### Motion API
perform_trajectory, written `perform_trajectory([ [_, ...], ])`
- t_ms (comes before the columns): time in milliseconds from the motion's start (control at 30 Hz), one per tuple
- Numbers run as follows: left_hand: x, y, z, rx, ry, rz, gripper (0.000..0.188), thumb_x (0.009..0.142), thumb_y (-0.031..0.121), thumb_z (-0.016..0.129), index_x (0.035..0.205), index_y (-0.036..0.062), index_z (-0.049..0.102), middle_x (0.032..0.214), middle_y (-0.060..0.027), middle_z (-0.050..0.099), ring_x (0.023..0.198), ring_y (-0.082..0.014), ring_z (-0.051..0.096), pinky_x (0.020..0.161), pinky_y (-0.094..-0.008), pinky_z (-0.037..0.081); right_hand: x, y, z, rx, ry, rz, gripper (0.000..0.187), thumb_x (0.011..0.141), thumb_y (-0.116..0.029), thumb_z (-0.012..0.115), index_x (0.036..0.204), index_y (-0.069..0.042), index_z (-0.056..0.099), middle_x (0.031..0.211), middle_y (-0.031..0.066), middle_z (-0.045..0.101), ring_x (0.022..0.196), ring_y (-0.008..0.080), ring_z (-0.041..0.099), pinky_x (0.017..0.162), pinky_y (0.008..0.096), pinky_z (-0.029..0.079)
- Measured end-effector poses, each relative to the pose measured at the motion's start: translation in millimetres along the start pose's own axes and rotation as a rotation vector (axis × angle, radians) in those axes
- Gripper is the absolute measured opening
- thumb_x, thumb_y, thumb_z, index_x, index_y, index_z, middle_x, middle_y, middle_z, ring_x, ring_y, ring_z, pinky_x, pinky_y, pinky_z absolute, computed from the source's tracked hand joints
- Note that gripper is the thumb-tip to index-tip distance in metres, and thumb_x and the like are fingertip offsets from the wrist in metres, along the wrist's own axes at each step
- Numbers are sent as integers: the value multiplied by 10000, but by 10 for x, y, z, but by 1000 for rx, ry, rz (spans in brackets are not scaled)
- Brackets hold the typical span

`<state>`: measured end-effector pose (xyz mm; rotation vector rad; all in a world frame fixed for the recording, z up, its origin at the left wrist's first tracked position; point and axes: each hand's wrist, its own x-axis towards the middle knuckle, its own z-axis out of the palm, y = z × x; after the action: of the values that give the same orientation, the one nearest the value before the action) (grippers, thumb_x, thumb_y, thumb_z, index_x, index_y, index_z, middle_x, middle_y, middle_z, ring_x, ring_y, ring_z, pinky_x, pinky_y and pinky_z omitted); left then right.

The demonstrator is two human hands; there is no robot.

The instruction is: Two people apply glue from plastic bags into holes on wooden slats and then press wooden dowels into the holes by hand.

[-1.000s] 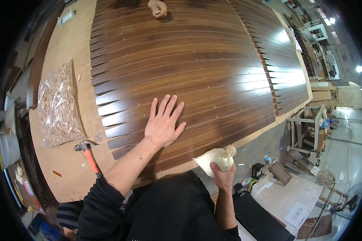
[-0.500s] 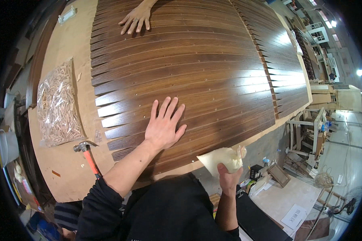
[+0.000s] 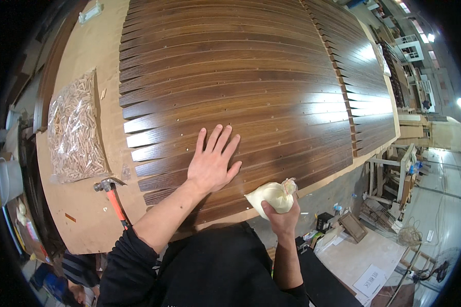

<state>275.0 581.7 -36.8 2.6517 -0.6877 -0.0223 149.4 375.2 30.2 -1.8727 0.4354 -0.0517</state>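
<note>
My left hand [image 3: 212, 162] lies palm down on the dark brown wooden slats [image 3: 241, 82], its fingers spread. Small holes run in rows along the slats. In my right hand [image 3: 285, 219] is a plastic piping bag [image 3: 272, 196] filled with a pale yellow paste. The bag's twisted end points away to the right and its tapered tip to the left, over the near edge of the slats. My fingers under the bag are mostly hidden.
A clear bag of wooden dowels [image 3: 77, 133] lies on the board at left, with a claw hammer [image 3: 112, 202] nearer me. A small white holder [image 3: 90, 12] sits at far left. Another person [image 3: 79, 276] shows at lower left. A wooden frame [image 3: 352, 226] is on the right.
My right hand has moved the piping bag up and left, nearer the slats. The other person's hand on the far slats has left the view. My left hand stays flat.
</note>
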Motion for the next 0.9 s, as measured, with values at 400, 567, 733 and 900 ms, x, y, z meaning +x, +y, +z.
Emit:
perform_trajectory([
  [400, -7, 1, 8, -4, 26, 5, 699, 968, 492, 604, 1537, 107, 474, 1613, -154, 405, 1534, -330, 298, 1275, -582, 147, 43, 46, -37, 36, 81, 7, 464, 782, -74, 872, 1186, 20, 665, 1090, 69, 707, 996, 164, 665, 904, 320, 530],
  [567, -6, 1, 18, -14, 7, -3, 702, 973, 497, 592, 1545, 110, 462, 1621, -151, 395, 1546, -324, 284, 1280, -579, 126, 212, -16, 73, 55, 67, 18, 441, 796, -63, 865, 1179, 13, 661, 1097, 60, 702, 991, 149, 664, 892, 304, 530],
  [733, -4, -10, 38, -15, -2, -7, 703, 980, 505, 575, 1550, 111, 454, 1629, -148, 386, 1550, -319, 278, 1281, -577, 120, 272, 7, 115, 42, 33, -9, 443, 794, -58, 869, 1177, 15, 658, 1094, 59, 701, 989, 148, 665, 893, 309, 535],
  [900, 14, -1, 18, -9, -17, -12, 707, 981, 511, 571, 1555, 117, 448, 1626, -148, 389, 1548, -317, 283, 1281, -575, 121, 298, 72, 111, -43, 4, -57, 498, 776, -86, 894, 1195, 24, 648, 1101, 63, 703, 1002, 154, 668, 900, 312, 535],
])
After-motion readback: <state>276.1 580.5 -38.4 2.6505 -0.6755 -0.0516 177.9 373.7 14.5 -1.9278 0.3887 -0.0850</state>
